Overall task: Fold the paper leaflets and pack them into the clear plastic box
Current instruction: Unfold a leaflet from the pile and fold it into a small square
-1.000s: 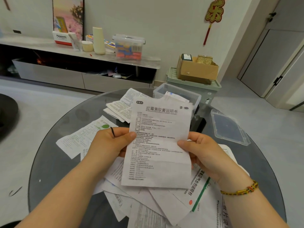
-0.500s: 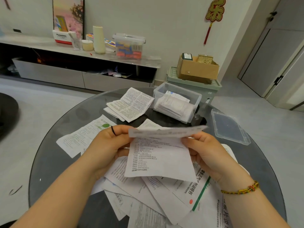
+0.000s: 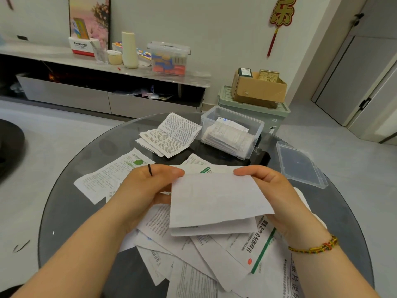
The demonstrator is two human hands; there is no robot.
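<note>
The open top of the clear rectangular plastic box [image 3: 258, 127], far on the round glass bench [image 3: 64, 222], is unobstructed. A white printed leaflet stack [image 3: 169, 136] flanks it on the left. The flat clear lid [image 3: 300, 164] lies apart on the right.

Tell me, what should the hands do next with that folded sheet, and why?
Probably fold it once more. The leaflet, pinched at its top corners by the left hand and right hand, is folded only in half and looks larger than the folded leaflets already in the clear plastic box.
</note>
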